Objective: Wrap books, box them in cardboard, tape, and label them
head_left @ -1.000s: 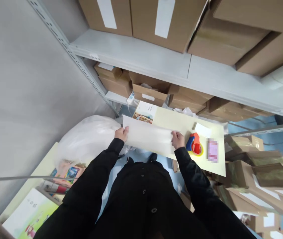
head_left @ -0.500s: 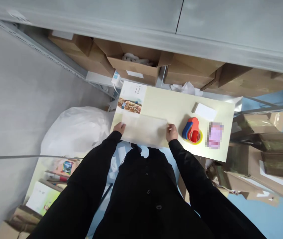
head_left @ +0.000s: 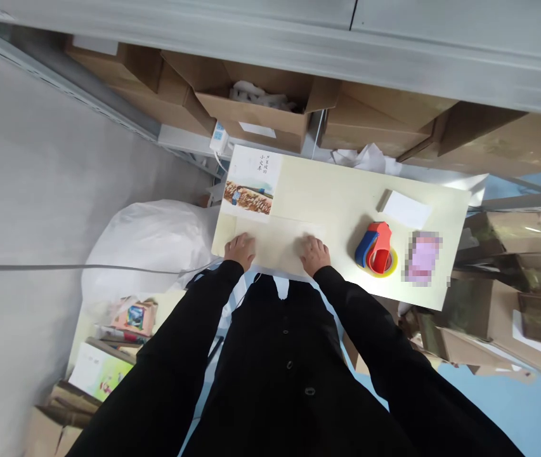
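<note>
In the head view, a pale yellow table (head_left: 327, 197) stands below a grey metal shelf (head_left: 203, 38), with open and closed cardboard boxes (head_left: 255, 117) lined up behind it. A thin whitish sheet (head_left: 276, 246) lies on the table along its near edge, just below a picture book (head_left: 251, 184); whether the two overlap is hard to tell. The left hand (head_left: 240, 250) rests palm down at the sheet's left end and the right hand (head_left: 316, 254) at its right end, both with fingers reaching forward and loosely out, closed round nothing; the fingertips are a little blurred. The sheet should be very light and limp, likely smooth enough to slide on the tabletop and quick to crease or lift at a corner. The best hold would be a light pinch at the two short ends, or flat palms near them to keep it taut. It looks plain, oblong and half see-through, so the table's yellow shows through and its outline is faint; paper or plastic, I cannot say. A red and blue tape dispenser (head_left: 376, 247) sits well apart, to its right.
</note>
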A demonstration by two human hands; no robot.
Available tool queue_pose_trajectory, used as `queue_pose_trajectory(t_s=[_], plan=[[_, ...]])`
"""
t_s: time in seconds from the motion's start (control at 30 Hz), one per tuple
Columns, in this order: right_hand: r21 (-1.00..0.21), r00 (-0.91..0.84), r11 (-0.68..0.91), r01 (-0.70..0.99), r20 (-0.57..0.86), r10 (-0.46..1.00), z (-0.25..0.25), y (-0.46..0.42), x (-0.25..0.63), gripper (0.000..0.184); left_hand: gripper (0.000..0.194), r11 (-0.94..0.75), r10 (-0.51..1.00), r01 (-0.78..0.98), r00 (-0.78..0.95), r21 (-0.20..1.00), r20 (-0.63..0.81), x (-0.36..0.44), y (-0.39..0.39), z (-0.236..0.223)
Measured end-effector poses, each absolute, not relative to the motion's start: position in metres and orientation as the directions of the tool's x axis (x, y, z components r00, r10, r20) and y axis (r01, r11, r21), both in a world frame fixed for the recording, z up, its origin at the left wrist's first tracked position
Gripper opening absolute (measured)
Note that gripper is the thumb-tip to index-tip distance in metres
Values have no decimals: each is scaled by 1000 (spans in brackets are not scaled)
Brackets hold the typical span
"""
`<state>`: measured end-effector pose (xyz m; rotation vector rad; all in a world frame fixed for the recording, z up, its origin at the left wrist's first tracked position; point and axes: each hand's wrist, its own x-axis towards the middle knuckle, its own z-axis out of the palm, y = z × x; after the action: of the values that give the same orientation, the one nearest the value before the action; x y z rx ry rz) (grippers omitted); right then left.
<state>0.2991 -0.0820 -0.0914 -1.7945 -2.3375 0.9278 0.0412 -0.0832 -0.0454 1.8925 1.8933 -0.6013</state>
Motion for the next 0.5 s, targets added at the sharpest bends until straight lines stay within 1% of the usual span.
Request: queue_pose_trajectory(t_s=[0.1,0.17,0.23,0.27,0.33,0.37,0.4,0.43,0.5], plan=[[-523,-258,66,850,-302,918,-76,-60,291,32,47,120,889,992,-87,44,-450,27,-67,-44],[-598,-223,23,801,-263,939,-66,-34,277,33,51,239,915,963,-180,125,-362,11,-44,-45],[-704,-207,-40,709,-263,942,-60,-3,256,37,57,351,908,905,-266,239,-324,-7,-13,-48],[-757,-192,-111,644,-301,934,-60,12,243,41,59,415,891,858,-317,302,-324,-15,3,-51],[-819,-127,-360,447,-457,881,-64,41,216,49,60,528,842,740,-394,417,-369,-26,32,-57],[-811,-98,-482,331,-537,838,-68,53,203,53,58,559,825,694,-410,454,-390,-30,44,-61],[-790,-79,-570,226,-598,798,-73,63,192,56,55,576,814,658,-414,484,-406,-33,53,-65],[-772,-68,-620,142,-632,772,-78,70,182,58,52,582,812,635,-413,509,-413,-35,60,-70],[-773,-56,-632,47,-634,771,-86,78,168,57,43,584,811,590,-412,557,-414,-38,67,-79]])
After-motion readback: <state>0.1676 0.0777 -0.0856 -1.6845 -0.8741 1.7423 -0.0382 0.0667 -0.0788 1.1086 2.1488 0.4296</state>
